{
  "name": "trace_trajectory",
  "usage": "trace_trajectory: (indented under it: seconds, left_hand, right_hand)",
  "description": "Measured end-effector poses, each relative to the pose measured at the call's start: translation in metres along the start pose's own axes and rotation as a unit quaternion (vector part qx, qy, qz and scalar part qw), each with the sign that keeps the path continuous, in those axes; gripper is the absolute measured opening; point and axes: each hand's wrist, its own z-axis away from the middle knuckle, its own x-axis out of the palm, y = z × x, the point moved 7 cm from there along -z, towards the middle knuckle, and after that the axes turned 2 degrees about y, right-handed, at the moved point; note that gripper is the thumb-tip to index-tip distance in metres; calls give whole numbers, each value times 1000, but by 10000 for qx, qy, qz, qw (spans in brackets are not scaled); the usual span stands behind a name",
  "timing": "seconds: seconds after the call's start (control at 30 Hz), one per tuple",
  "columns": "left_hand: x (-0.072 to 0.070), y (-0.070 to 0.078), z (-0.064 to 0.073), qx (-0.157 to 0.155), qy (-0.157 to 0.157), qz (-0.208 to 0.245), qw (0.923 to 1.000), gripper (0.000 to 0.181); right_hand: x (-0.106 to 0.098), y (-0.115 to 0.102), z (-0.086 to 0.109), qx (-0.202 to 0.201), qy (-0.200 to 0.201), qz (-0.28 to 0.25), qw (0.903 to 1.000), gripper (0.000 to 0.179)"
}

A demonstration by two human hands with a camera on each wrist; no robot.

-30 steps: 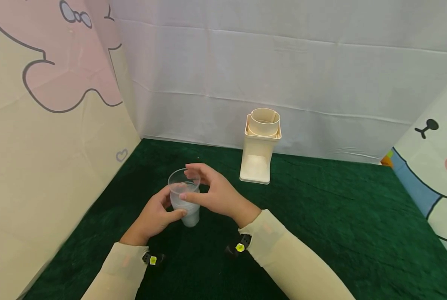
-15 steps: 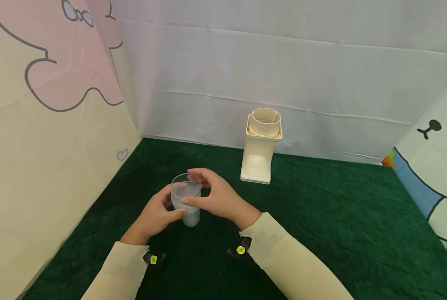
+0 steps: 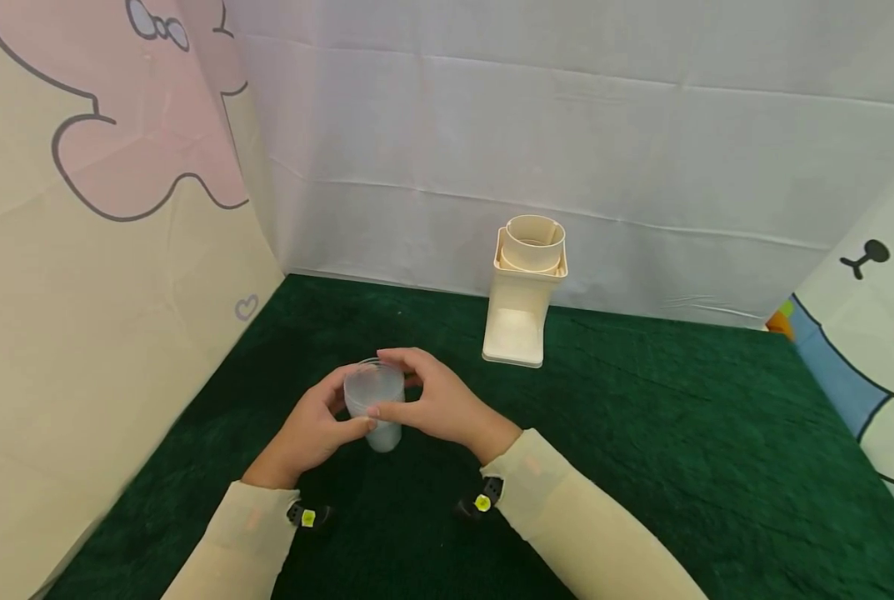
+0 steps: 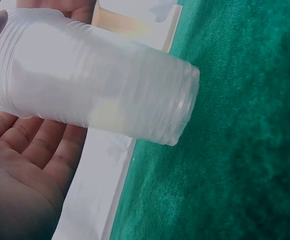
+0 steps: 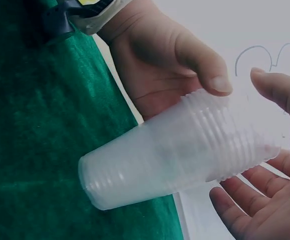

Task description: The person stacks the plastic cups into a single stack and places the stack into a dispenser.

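Note:
A stack of clear plastic cups stands upright between both hands in the head view. My left hand grips it from the left, thumb in front and fingers behind. Around the upper rims curve the thumb and fingers of my right hand. The left wrist view shows the left hand along the side of the cups, their closed bottoms over green cloth. Several rims lie close together in the right wrist view, where the cups sit between the left hand and right fingers.
A cream plastic stand with a round tube on top stands at the back, right of the hands. Green cloth covers the table. A white sheet hangs behind, with cartoon-printed sheets on both sides. Each wrist wears a black strap device.
The top cup, which stood up out of the stack a second ago, has sunk down into it. My right hand has come down with it, while the left hand stays in place.

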Motion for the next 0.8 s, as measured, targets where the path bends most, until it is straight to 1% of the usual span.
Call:
trace_trajectory:
  seconds: [0.17,0.3,0.47,0.7,0.8]
  left_hand:
    - [0,0,0,50,6,32,10000,60]
    - [0,-1,0,75,-5,83,9999,60]
    - [1,-2,0,49,-37,115,9999,60]
    - [-1,0,0,3,2,111,9999,62]
    - [-1,0,-1,-38,-24,187,9998,61]
  right_hand:
    - [3,5,0,82,3,-51,10000,70]
    - [5,7,1,74,31,-98,9999,69]
    - [6,8,2,45,52,-97,9999,69]
    - [7,8,1,-29,68,-117,9999,73]
    - [7,8,1,-51,80,-137,9999,74]
